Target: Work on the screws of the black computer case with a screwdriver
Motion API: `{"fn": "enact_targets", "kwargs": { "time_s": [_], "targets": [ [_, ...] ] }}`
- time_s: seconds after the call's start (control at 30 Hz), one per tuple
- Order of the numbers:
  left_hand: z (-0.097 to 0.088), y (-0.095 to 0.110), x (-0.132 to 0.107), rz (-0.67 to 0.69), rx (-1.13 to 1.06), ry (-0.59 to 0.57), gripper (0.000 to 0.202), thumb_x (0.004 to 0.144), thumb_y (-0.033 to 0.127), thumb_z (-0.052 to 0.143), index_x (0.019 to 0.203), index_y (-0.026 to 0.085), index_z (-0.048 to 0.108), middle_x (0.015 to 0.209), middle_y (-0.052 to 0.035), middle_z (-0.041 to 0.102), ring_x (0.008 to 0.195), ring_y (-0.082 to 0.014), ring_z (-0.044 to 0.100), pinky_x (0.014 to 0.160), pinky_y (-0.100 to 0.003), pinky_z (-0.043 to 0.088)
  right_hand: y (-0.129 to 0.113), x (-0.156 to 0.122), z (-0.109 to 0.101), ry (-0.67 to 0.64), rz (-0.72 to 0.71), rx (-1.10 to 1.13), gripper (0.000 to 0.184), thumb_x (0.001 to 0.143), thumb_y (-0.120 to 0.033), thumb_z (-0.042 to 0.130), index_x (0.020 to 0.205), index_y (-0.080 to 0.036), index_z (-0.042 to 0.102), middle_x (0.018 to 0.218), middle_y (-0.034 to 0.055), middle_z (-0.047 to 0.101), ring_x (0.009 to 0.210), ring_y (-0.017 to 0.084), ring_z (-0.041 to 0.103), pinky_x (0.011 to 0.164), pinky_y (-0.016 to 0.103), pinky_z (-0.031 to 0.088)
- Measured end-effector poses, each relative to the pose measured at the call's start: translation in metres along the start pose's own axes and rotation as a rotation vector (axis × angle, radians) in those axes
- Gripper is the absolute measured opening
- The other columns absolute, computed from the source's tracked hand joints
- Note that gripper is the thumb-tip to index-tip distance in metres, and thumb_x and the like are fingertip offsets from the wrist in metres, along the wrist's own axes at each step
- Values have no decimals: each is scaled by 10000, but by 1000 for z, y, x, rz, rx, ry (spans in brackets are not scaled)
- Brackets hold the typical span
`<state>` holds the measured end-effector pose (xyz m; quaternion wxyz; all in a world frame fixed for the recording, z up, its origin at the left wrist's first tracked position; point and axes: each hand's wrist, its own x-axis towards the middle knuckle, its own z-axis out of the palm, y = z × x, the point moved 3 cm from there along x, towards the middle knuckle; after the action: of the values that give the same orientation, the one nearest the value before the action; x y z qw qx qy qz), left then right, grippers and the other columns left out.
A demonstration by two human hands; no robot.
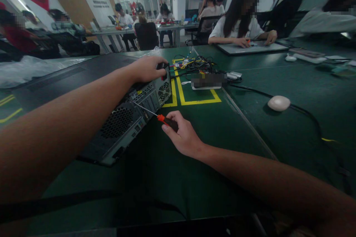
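Observation:
A dark desktop computer case [126, 120] lies on its side on the green table [194, 185], its rear panel with fan grilles facing me. My left hand [148, 68] rests on the case's far top corner, fingers curled over the edge. My right hand [183, 137] is closed round the red-and-black handle of a screwdriver [164, 119]. Its thin shaft points left, with the tip at the rear panel near the ports.
A tangle of cables [196, 63] and a white power strip [205, 87] lie inside yellow floor-tape lines [180, 94]. A white mouse [278, 103] with its cord sits to the right. Several people work at tables behind; one [241, 18] sits across at a flat panel.

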<state>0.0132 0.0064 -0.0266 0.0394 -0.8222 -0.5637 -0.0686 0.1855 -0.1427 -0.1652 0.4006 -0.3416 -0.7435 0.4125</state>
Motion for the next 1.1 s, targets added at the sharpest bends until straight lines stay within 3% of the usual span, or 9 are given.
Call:
{"fn": "enact_targets", "kwargs": {
  "time_s": [0.83,1.1],
  "targets": [
    [0,0,1,-2,4,-23,670,921,457,516,1531,194,597,1380,-120,692,1276,-336,622,1123,-427,451,-1,0,-1,-6,-74,-50,188,1067,-357,529,1074,-191,618,895,10,605,797,176,558,742,315,413],
    [-1,2,0,-6,-3,-15,662,917,443,518,1528,204,605,1379,-116,693,1288,-354,616,1132,-461,443,-1,-1,0,-60,-26,-10,217,1089,-389,480,1132,-202,583,803,-20,557,704,161,525,677,305,392]
  ]
}}
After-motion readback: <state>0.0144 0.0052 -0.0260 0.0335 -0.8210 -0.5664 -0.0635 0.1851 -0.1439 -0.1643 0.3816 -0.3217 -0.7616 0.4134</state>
